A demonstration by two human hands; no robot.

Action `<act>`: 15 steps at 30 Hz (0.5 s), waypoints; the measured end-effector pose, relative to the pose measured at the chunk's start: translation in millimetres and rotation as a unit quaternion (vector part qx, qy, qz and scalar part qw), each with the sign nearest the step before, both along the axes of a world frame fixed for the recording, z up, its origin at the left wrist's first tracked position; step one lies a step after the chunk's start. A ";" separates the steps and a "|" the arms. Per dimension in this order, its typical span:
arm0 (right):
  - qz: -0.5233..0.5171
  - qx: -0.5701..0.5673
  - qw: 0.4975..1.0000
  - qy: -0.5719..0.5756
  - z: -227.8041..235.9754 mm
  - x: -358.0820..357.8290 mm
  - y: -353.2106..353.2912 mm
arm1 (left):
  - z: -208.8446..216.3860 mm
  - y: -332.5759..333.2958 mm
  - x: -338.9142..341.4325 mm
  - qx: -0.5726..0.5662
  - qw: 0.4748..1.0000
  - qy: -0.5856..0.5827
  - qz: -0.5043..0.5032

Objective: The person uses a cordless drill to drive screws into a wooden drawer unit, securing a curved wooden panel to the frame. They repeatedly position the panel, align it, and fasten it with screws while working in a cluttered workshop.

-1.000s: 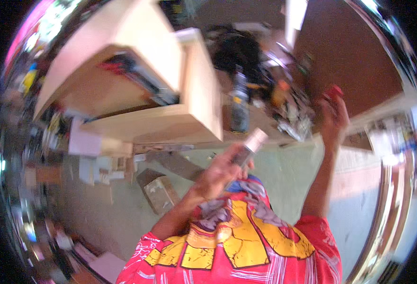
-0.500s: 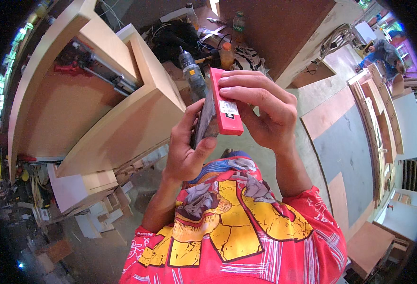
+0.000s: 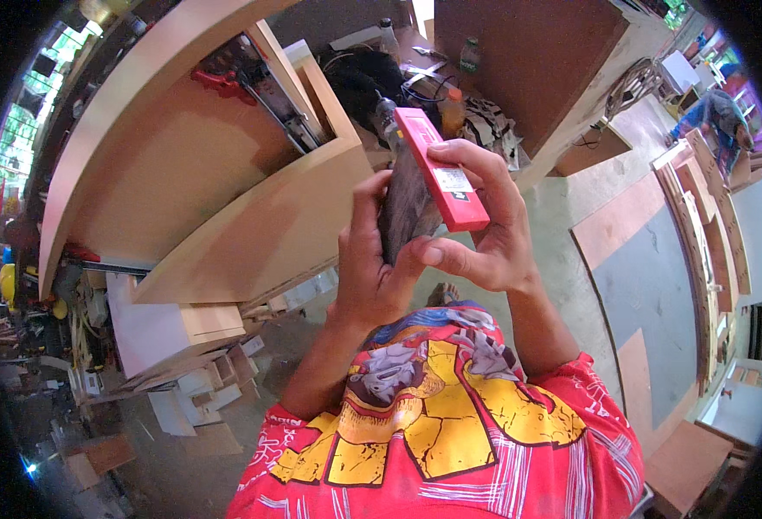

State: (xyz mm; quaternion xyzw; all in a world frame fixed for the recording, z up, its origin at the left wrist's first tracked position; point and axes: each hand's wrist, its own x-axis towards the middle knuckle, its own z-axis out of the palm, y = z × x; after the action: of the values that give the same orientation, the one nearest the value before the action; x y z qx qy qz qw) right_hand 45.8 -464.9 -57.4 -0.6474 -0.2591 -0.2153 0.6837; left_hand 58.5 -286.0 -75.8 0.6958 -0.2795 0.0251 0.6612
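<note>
In front of my chest my left hand (image 3: pixel 365 251) is closed round a dark grey, worn-looking flat piece (image 3: pixel 404 203); its kind cannot be made out. My right hand (image 3: pixel 498 216) grips a narrow red box (image 3: pixel 424 143) with a white label on one face, its fingers along the far edge. The box is tilted, its upper end leaning left, and lies close against the grey piece. My right thumb reaches across to my left thumb beneath them. Behind the box a cordless drill (image 3: pixel 387 111) shows only its chuck end; the rest is hidden.
A large pale wooden cabinet (image 3: pixel 260 225) with metal drawer slides (image 3: pixel 290 121) stands at the left. Beyond my hands lie bottles (image 3: pixel 453 108), dark cloth and cables. Wooden boards (image 3: pixel 701 259) lean at the right, near a grey panel (image 3: pixel 645 285). Another person (image 3: pixel 723 121) bends at the far right.
My view has shifted, so the cabinet sits further right. My right thumb has come into sight below the box, next to my left thumb. The drill is more covered by the box.
</note>
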 end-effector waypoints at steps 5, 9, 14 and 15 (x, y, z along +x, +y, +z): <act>0.049 0.050 0.997 -0.006 11.7 11.5 8.2 | 10.8 -0.2 -4.0 -0.079 0.996 -0.007 0.033; -0.001 0.005 0.999 -0.045 37.2 30.9 4.6 | 34.0 1.8 -2.7 0.035 0.988 -0.093 0.114; -0.030 0.038 0.997 -0.055 55.1 112.2 -3.1 | 89.1 40.6 -21.3 0.205 0.889 -0.354 0.207; 0.061 0.050 0.997 0.016 69.5 127.9 1.7 | 110.2 53.2 -22.1 0.264 0.850 -0.398 0.223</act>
State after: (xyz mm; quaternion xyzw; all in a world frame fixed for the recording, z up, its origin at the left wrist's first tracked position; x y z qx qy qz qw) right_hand 173.8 -463.2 12.1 -0.5986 -0.2758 -0.1756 0.7313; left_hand 36.3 -232.8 34.4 0.8180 -0.3523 0.3722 0.2611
